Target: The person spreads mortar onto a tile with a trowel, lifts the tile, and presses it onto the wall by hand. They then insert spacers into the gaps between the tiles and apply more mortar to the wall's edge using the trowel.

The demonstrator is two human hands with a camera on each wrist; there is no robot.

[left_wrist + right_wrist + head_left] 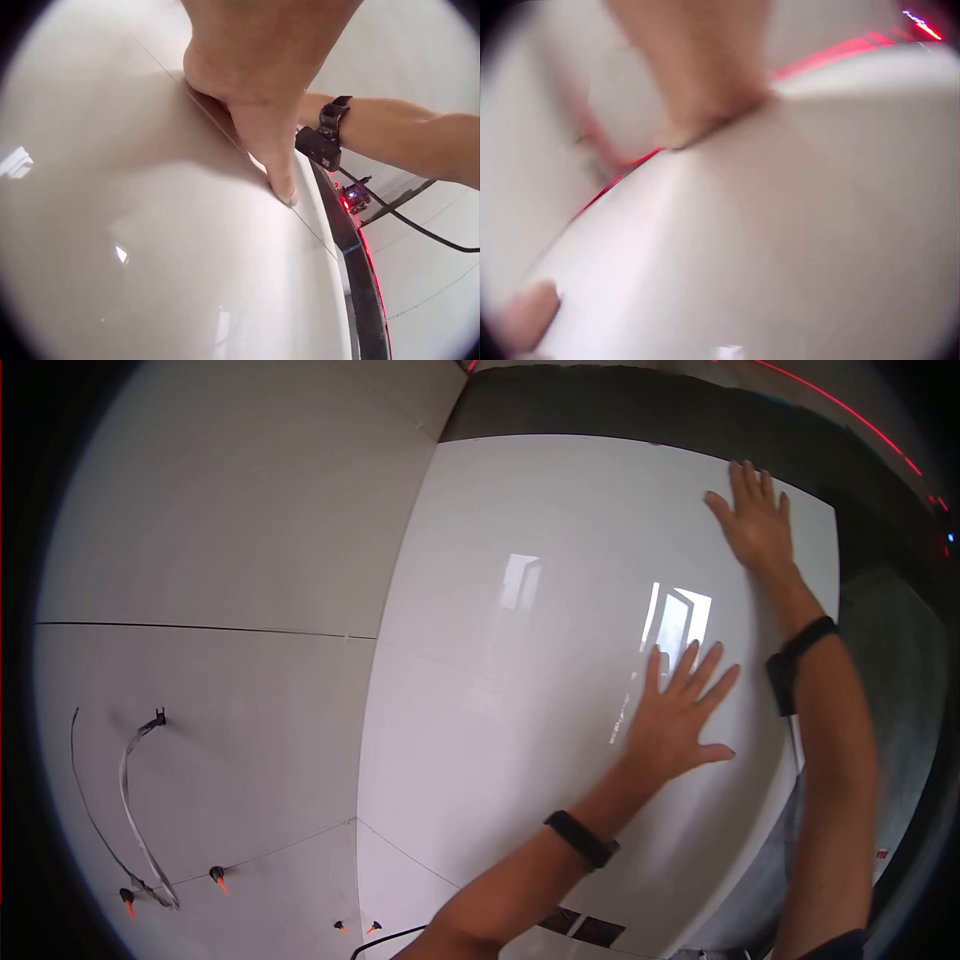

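Tile [560,510] touches your left grip [680,725] and, at its upper edge [690,451], your right grip [757,530]; both are spread wide, holding nothing.

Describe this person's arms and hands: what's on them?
The left hand and right hand, each a five-fingered grip, are gloveless. A left band and right band, both black, circle the wrists; the right has a black box. A dark sleeve shows on the right arm.

Glossy white panel [580,500], seemingly upright.
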